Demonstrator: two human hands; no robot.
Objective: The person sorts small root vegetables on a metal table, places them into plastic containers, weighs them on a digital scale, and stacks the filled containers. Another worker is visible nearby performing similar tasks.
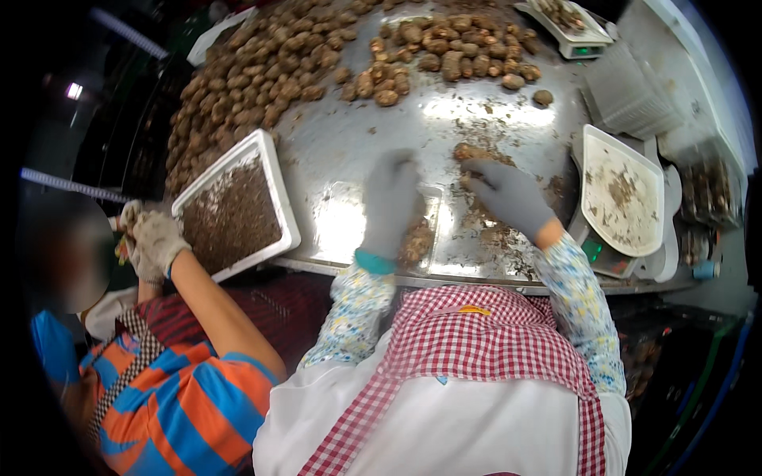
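Note:
My left hand (389, 202), in a grey glove, is over the metal table beside a shallow clear plastic tray (434, 208). Motion smears its fingers, so their grip is unclear. Brown taro-like roots (417, 244) lie in the tray, partly hidden by that hand. On the right, my grey-gloved right hand (508, 193) reaches leftward with fingers stretched and apart. Its fingertips are at the near edge of a brown root (474, 151); whether they touch is hard to see.
Large heaps of roots (262, 71) cover the far left and far middle (468, 47). A white tray of soil (230, 214) stands left, beside a co-worker's gloved hands (152, 238). At right are a scale with a white tray (623, 190), stacked clear trays (631, 91) and another scale (573, 36).

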